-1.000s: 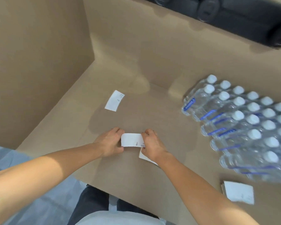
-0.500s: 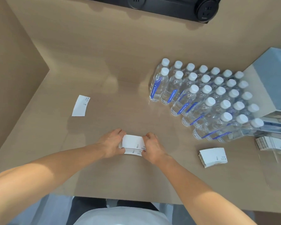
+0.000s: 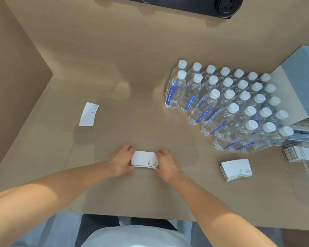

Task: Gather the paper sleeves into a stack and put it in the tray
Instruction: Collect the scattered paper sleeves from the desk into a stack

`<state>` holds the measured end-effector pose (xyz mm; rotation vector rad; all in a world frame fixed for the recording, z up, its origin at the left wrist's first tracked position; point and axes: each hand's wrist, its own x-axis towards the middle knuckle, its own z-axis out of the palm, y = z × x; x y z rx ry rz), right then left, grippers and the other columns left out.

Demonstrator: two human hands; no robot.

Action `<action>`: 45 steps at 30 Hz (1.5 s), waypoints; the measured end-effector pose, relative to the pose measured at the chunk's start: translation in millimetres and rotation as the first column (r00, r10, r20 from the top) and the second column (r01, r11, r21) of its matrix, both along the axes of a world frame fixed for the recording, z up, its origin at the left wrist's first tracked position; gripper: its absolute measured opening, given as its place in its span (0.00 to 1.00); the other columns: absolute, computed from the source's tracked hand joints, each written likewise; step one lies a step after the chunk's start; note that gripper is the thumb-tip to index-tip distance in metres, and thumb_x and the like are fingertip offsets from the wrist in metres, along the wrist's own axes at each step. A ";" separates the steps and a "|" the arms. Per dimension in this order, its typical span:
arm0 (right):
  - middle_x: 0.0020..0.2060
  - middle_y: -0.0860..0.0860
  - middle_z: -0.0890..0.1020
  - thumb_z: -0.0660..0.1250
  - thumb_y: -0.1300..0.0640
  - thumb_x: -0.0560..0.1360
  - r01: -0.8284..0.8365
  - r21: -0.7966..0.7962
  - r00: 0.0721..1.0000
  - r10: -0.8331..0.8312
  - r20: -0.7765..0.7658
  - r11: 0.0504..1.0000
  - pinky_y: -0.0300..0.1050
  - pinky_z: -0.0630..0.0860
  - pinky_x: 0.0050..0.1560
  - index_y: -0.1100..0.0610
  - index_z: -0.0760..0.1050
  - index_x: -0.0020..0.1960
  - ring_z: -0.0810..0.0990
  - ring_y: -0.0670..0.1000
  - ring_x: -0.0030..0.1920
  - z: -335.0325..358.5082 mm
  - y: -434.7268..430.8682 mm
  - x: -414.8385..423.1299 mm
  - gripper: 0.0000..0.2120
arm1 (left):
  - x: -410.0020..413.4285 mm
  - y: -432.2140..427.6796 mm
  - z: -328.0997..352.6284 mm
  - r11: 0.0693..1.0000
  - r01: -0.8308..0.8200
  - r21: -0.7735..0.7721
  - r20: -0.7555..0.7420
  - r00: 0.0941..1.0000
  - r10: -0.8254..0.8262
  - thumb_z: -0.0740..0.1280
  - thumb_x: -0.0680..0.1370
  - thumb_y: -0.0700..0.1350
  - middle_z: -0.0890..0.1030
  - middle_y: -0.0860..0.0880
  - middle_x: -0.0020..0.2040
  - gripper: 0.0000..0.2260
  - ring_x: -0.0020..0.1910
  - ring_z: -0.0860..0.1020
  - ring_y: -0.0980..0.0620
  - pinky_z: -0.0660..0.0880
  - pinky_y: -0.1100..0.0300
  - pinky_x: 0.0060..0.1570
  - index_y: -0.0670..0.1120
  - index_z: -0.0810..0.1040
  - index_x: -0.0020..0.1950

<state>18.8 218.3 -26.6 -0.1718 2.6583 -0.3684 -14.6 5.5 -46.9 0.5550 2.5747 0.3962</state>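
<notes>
**Pale wood, white paper: both hands squaring a small stack**

Pale wood-grain covers the tabletop (image 3: 114,59), the largest thing in view, running from a side wall on the left to a black power strip (image 3: 194,4) along its far edge. At the right, a light blue box (image 3: 303,82) sits at the tabletop's edge. Beside it stands a block of clear water bottles (image 3: 228,106) with white caps and blue labels, packed in rows and touching one another.

At the near right edge lies a clear plastic tray (image 3: 303,182), its outline faint; a bundle of sleeves (image 3: 301,155) rests at its far end, though whether inside or just at its rim cannot be told. Just left of the tray, a finished stack of paper sleeves (image 3: 236,169) lies flat on the wood.

Near the front centre, the left hand (image 3: 120,162) and the right hand (image 3: 165,164) pinch a small stack of white sleeves (image 3: 144,159) between them, fingers closed on its two short ends, the stack low on the tabletop. Several edges show along its near side.

Well apart at the left, a single sleeve (image 3: 88,114) lies flat and alone, printed side up.
</notes>
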 end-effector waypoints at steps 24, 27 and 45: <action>0.61 0.59 0.70 0.64 0.67 0.73 0.183 -0.173 0.983 -0.181 0.030 0.968 0.42 0.68 0.53 0.60 0.71 0.64 0.72 0.59 0.59 -17.3 0.4 -0.8 0.19 | 2.5 12.6 -3.2 0.968 -0.180 0.176 0.096 0.982 0.165 0.69 0.71 0.39 0.72 0.49 0.56 0.13 0.47 0.78 0.50 0.78 0.55 0.53 0.46 0.79 0.55; 0.60 0.59 0.71 0.66 0.66 0.72 0.142 -0.155 0.990 -0.136 0.048 0.978 0.41 0.69 0.52 0.60 0.72 0.60 0.74 0.59 0.57 -16.0 3.1 -7.0 0.17 | 0.9 15.2 -1.2 0.971 -0.163 0.176 0.082 0.985 0.151 0.69 0.72 0.39 0.72 0.49 0.56 0.13 0.48 0.78 0.49 0.77 0.56 0.54 0.46 0.79 0.56; 0.51 0.56 0.79 0.73 0.44 0.68 -0.099 -0.041 0.987 0.103 0.120 0.994 0.46 0.73 0.50 0.58 0.77 0.50 0.77 0.58 0.54 11.8 -25.2 -89.8 0.20 | -28.8 -60.1 22.9 0.955 -0.296 -0.007 0.049 0.954 0.296 0.73 0.71 0.49 0.72 0.47 0.60 0.21 0.57 0.76 0.45 0.73 0.58 0.55 0.44 0.73 0.61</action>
